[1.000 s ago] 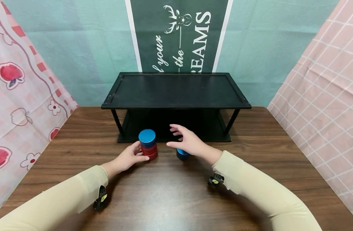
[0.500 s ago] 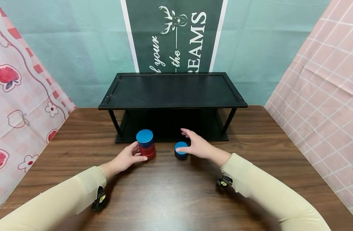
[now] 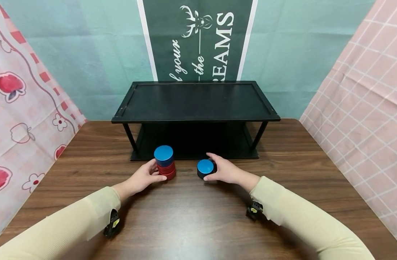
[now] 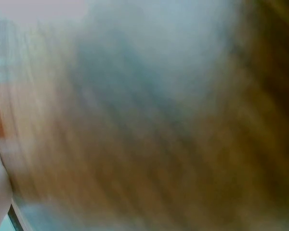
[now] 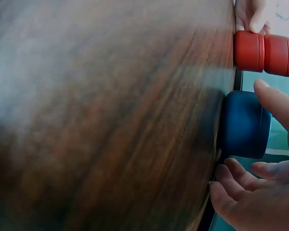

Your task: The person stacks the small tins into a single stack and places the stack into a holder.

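Observation:
On the wooden table stands a short stack: two red round tins with a blue tin on top. My left hand grips the stack's lower red part from the left, thumb in front. A single blue tin sits to the right of the stack, and my right hand curls round it from the right. The right wrist view shows this blue tin between my thumb and fingers, with the red stack beyond. The left wrist view is blurred wood.
A black two-tier shelf stands just behind the tins, both levels bare. Patterned cloth hangs at the left and right. A dark green banner hangs on the back wall.
My right hand came down from above the single blue tin and closed round its right side. The left hand and the stack stayed put.

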`<action>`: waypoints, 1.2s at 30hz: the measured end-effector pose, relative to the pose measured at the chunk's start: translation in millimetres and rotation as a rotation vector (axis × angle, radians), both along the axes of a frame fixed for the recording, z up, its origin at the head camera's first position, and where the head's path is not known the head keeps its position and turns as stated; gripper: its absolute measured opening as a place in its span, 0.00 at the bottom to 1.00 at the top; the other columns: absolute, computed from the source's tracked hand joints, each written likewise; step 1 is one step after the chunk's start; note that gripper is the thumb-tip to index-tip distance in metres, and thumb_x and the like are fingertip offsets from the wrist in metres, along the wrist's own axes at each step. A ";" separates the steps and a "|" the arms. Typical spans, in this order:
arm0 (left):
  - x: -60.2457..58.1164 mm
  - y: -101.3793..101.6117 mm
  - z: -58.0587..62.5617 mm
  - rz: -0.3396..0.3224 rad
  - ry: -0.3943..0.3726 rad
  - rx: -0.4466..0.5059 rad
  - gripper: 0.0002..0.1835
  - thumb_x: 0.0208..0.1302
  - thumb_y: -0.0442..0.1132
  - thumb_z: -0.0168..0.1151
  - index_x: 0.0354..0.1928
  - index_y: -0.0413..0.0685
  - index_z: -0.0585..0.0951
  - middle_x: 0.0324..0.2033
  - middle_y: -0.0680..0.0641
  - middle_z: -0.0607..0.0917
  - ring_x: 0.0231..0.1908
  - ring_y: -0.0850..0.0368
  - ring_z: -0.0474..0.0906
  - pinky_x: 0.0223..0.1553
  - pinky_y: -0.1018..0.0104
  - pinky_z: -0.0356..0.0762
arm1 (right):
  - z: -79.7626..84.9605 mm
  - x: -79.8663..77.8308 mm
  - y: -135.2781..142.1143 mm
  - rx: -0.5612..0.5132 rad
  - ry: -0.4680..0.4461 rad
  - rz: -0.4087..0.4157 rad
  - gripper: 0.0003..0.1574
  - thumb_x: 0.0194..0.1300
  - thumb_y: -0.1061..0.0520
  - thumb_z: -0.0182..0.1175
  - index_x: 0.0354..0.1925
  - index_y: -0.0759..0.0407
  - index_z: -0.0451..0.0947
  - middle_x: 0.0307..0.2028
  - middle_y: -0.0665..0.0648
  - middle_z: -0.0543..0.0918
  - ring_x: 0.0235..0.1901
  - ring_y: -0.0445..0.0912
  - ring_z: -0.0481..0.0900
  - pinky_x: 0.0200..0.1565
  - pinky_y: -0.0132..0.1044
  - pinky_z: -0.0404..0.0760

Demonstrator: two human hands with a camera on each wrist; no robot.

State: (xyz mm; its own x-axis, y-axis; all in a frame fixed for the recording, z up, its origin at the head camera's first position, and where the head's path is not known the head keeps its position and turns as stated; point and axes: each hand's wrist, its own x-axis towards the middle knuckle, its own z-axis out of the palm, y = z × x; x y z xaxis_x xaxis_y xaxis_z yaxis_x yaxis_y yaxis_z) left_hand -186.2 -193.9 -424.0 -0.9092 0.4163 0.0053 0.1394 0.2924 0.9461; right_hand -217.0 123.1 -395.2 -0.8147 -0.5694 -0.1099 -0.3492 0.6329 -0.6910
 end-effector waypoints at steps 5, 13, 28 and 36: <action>-1.0 -0.6 -0.7 -0.001 -0.001 -0.007 0.36 0.59 0.35 0.65 0.65 0.34 0.59 0.61 0.35 0.69 0.62 0.43 0.63 0.60 0.51 0.63 | 0.3 0.1 -0.8 -0.007 0.028 0.011 0.46 0.55 0.53 0.68 0.64 0.67 0.58 0.56 0.66 0.72 0.54 0.55 0.72 0.54 0.49 0.72; -0.8 -0.4 -0.6 0.003 0.011 -0.009 0.36 0.58 0.35 0.65 0.65 0.34 0.60 0.61 0.34 0.69 0.62 0.43 0.64 0.60 0.52 0.64 | -0.9 -0.1 -0.7 -0.015 0.055 0.003 0.37 0.55 0.54 0.68 0.59 0.66 0.65 0.53 0.63 0.75 0.51 0.53 0.74 0.52 0.49 0.73; -0.1 -1.3 -1.5 0.006 0.010 -0.008 0.35 0.59 0.35 0.65 0.65 0.34 0.60 0.61 0.34 0.69 0.62 0.42 0.63 0.60 0.50 0.63 | 9.8 0.4 0.1 -0.196 0.099 -0.037 0.41 0.56 0.53 0.68 0.63 0.64 0.63 0.54 0.62 0.74 0.49 0.51 0.76 0.48 0.40 0.78; -0.1 -1.5 -2.7 0.000 0.018 -0.019 0.36 0.59 0.36 0.65 0.65 0.34 0.59 0.61 0.34 0.69 0.62 0.43 0.64 0.60 0.50 0.64 | 14.6 0.7 -2.2 -0.254 0.143 -0.072 0.38 0.54 0.54 0.69 0.60 0.61 0.66 0.51 0.60 0.75 0.46 0.50 0.77 0.45 0.38 0.79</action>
